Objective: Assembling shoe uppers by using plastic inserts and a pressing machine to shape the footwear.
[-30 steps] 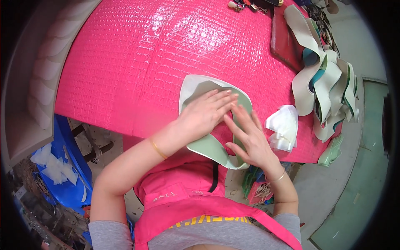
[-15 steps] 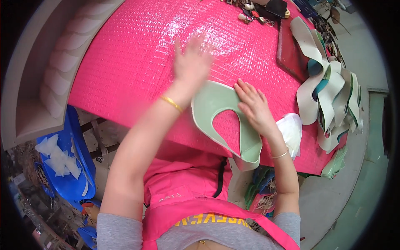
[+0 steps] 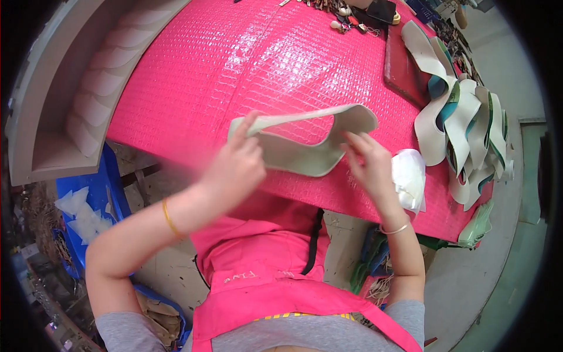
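Observation:
A pale green, curved shoe upper (image 3: 302, 159) with a wide opening in its middle stands tilted over the near part of the pink-covered table (image 3: 193, 88). My left hand (image 3: 237, 164) pinches its left end, index finger stretched along the outside. At the other end is my right hand (image 3: 370, 167), its bent fingertips against the upper and its thumb apart from them. Beside my right wrist lies a white, clear-wrapped bundle (image 3: 407, 176).
Wavy cream and green uppers (image 3: 463, 117) stand stacked at the right, by a dark red board (image 3: 404, 73). Small trinkets (image 3: 352, 22) lie at the far edge. A grey box (image 3: 35, 146) with pale curved pieces borders the left. Below it sits a blue tray (image 3: 73, 246).
My left hand has come back from the table's middle and taken the upper's left end. The upper, flat before, is now raised and turned. My right hand's fingers have bent.

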### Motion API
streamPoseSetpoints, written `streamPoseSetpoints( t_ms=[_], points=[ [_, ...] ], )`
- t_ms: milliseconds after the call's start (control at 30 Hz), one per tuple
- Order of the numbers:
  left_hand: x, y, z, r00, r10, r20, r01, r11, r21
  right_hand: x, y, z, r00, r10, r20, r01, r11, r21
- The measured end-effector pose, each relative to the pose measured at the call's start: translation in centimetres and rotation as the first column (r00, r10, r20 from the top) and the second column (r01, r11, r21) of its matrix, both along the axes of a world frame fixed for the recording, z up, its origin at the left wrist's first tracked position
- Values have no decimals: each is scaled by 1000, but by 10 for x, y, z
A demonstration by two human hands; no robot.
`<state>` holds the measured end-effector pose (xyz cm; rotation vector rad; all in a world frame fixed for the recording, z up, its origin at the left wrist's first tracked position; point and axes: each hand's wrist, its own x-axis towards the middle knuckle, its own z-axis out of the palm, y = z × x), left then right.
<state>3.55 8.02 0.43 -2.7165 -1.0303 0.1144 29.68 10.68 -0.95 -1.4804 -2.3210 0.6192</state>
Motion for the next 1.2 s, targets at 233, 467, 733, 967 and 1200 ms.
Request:
streamPoseSetpoints(
  t_ms=[233, 467, 733, 967, 1200],
  points=[
    [-44, -22, -35, 952, -159, 263, 124, 981, 146, -101, 1, -28, 817, 577, -17, -572, 814, 100],
    [-50, -17, -29, 966, -205, 160, 202, 979, 37, -85, -36, -27, 857, 511, 60, -514, 857, 45],
    [-45, -4, -30, 959, -174, 225, 185, 982, -28, -31, 3, -18, 847, 460, 265, -465, 884, -45],
    [27, 28, -18, 876, -190, 443, 155, 981, 115, -4, 66, -26, 899, 153, 411, -213, 972, 104],
    [14, 63, 26, -35, 752, 658, 261, 642, -720, -45, 69, 48, 314, -141, -939, 474, 880, 26]
  ],
)
